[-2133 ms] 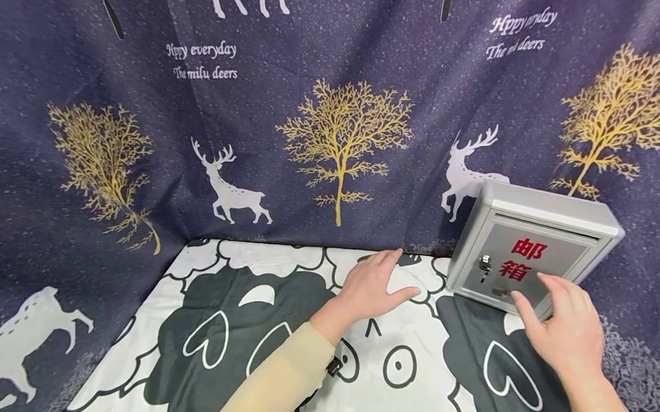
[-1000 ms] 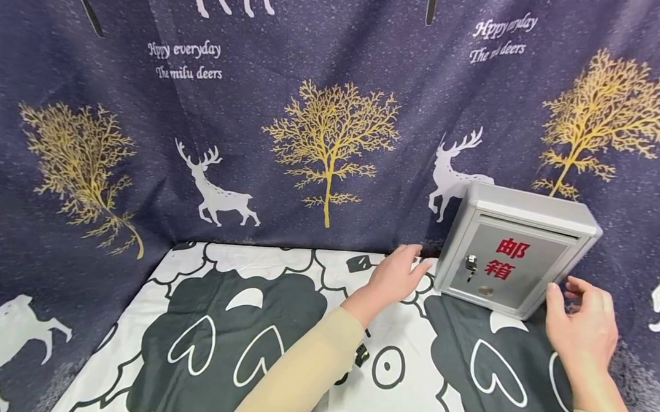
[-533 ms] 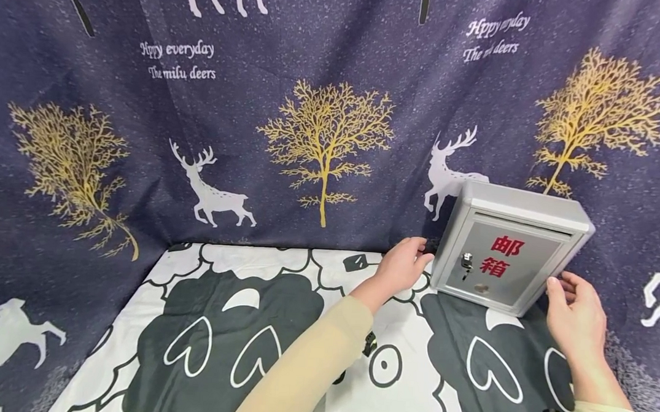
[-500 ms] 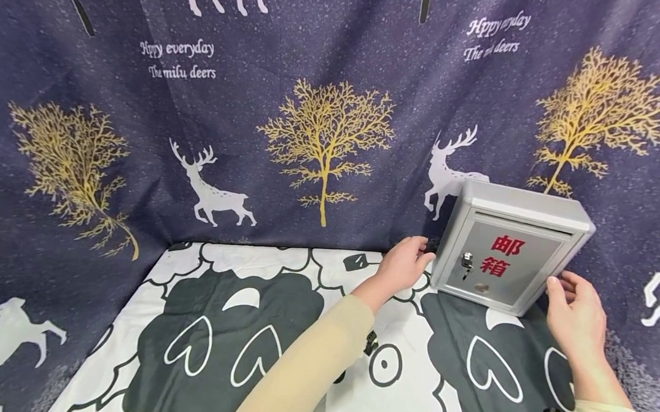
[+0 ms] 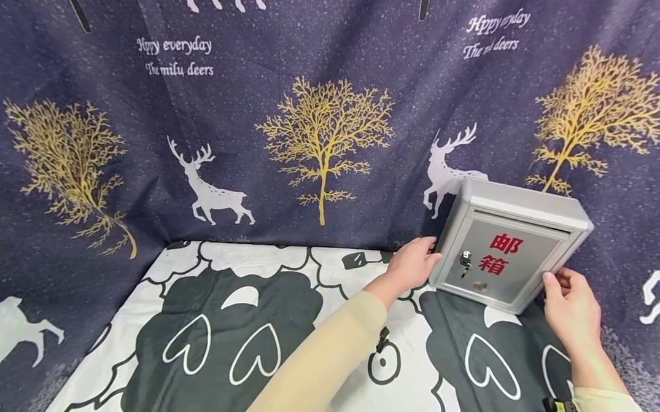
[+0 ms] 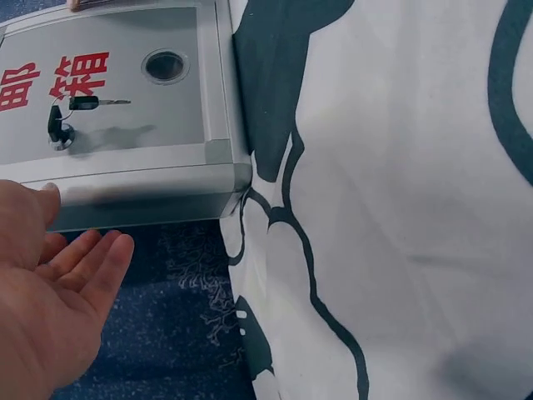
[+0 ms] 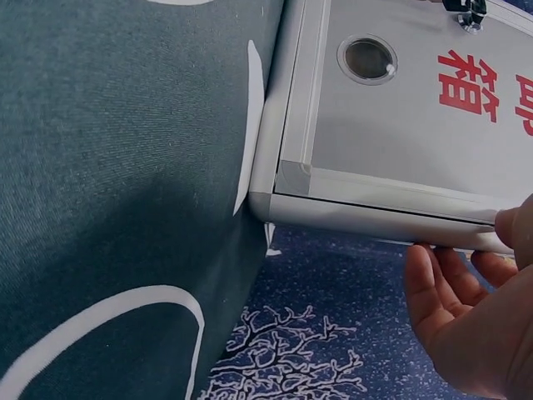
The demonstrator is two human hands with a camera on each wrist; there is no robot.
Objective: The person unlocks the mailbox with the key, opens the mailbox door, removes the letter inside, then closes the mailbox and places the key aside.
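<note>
A silver metal mailbox (image 5: 519,239) with red characters leans at an angle by the curtain, on the right of the head view. Two small keys (image 6: 83,103) hang at its lock, near a round window (image 7: 367,59). At the box's left side is my left hand (image 5: 413,262); the left wrist view shows its thumb along that side and loosely extended fingers by the rear edge. Firm contact there is hard to tell. My right hand (image 5: 574,303) holds the opposite side, thumb at the front edge and fingers (image 7: 423,283) curled towards the back.
A cloth (image 5: 219,342) with a black-and-white cartoon sheep print covers the surface. Behind it hangs a dark blue curtain (image 5: 246,104) with deer and golden trees, which also runs down the left side. Black wrist cameras (image 5: 560,409) sit at the cuffs.
My right hand has moved from in front of the mailbox to its right side and now grips it. The left hand has moved right, up to the left side. The view has shifted slightly.
</note>
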